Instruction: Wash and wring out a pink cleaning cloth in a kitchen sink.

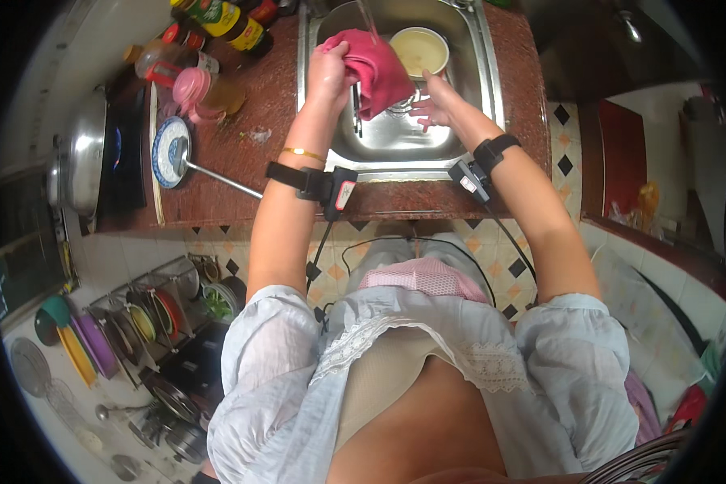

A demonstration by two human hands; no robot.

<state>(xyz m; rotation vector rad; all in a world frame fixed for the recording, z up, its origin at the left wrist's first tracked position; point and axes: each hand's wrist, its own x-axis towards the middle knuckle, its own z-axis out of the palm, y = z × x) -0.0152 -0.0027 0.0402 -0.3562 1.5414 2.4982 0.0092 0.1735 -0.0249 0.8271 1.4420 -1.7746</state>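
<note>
A red cloth [378,75] hangs from my left hand [333,69], whose fingers grip its upper left edge over the stainless steel sink [399,142]. A thin stream of water falls towards the cloth's top. My right hand [434,106] is beside the cloth with its fingers spread, its fingertips near the rim of a round white bowl [420,51] of cloudy yellowish liquid. The bowl is in the sink. Behind the cloth, a dark, thin item is partly hidden.
On the red stone counter [242,145] left of the sink are a blue-rimmed plate [162,154] with a long-handled metal turner [218,175], a pink-lidded jar [196,91] and several bottles. A large metal wok [88,154] is at the far left.
</note>
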